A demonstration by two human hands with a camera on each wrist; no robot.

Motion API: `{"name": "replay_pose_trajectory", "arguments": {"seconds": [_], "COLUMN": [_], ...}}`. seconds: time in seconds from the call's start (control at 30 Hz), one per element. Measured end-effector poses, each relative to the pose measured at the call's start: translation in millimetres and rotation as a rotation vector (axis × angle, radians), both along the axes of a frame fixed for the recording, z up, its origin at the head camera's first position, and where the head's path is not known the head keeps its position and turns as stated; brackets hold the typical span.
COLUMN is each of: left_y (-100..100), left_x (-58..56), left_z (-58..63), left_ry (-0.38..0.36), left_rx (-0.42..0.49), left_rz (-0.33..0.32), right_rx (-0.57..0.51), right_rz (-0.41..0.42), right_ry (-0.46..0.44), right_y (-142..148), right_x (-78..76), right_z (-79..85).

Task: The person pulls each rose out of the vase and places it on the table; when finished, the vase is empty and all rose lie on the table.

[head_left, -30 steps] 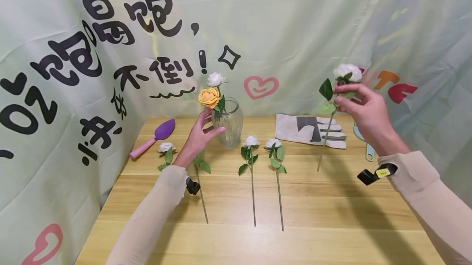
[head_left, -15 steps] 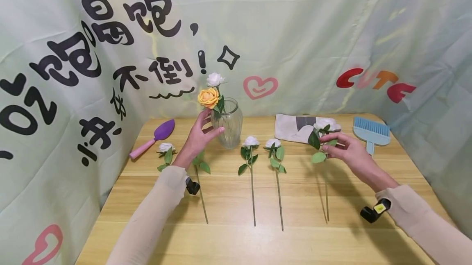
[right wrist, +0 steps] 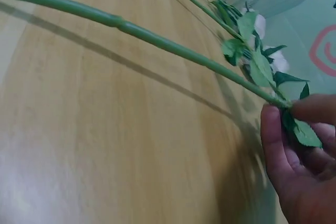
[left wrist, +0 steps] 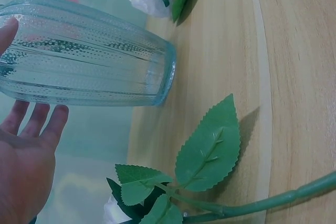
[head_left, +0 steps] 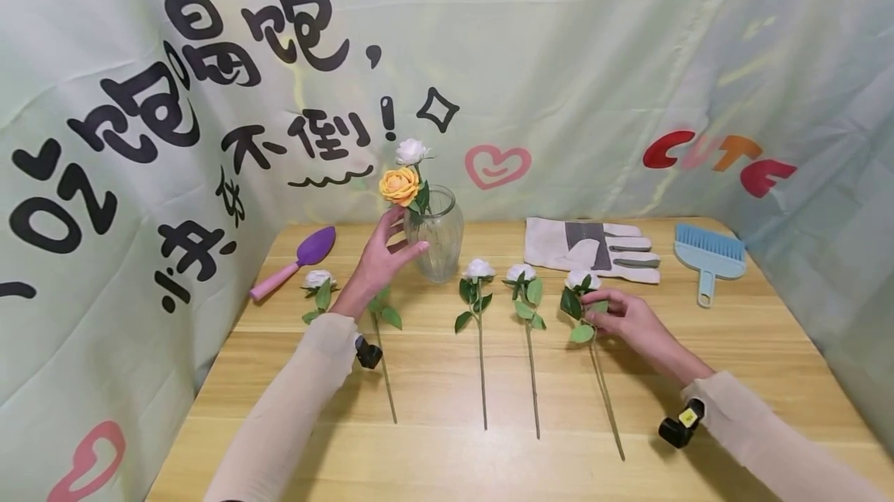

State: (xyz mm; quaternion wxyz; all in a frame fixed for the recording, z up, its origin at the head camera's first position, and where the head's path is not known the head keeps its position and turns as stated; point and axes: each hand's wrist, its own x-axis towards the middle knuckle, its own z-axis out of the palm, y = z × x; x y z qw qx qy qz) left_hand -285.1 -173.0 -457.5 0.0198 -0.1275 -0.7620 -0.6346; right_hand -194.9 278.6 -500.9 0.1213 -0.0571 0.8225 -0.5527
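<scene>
A clear glass vase (head_left: pixel 440 242) stands at the back of the table, holding a yellow rose (head_left: pixel 400 187) and a white rose (head_left: pixel 411 150). My left hand (head_left: pixel 384 257) holds the vase's left side, thumb across the front; in the left wrist view the fingertips (left wrist: pixel 59 115) meet the ribbed glass. On the right, my right hand (head_left: pixel 625 317) pinches another white rose (head_left: pixel 606 393) by its stem just below the bloom. Its stem slants toward the front, low over the table, and casts a thin shadow in the right wrist view.
Several white roses lie stem-forward, among them a middle one (head_left: pixel 482 362) and its neighbour (head_left: pixel 532 370); my left arm partly hides others. A purple trowel (head_left: pixel 316 246) lies back left. A work glove (head_left: pixel 594 247) and blue brush (head_left: pixel 709 254) lie back right. A printed curtain (head_left: pixel 559 60) stands behind.
My right hand has lowered the white rose from above the glove toward the table and moved it left, beside the other roses. My left hand stays at the vase.
</scene>
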Motion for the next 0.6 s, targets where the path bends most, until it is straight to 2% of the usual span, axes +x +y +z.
{"name": "replay_pose_trajectory", "arguments": {"seconds": [0.33, 0.53, 0.6], "left_y": [1.8, 1.5, 1.6], "left_x": [-0.3, 0.0, -0.3], "left_z": [-1.7, -0.3, -0.5], "left_ry": [0.002, 0.002, -0.001], "left_rx": [-0.025, -0.028, -0.025], "left_rz": [0.006, 0.014, 0.010], "right_rx": [0.038, 0.054, 0.064], "right_rz": [-0.040, -0.055, -0.083], "right_ry": [0.007, -0.010, -0.007], "right_y": [-11.6, -12.4, -11.3], "right_x": [-1.4, -0.1, 0.7], "right_z": [-8.8, -5.7, -2.7]}}
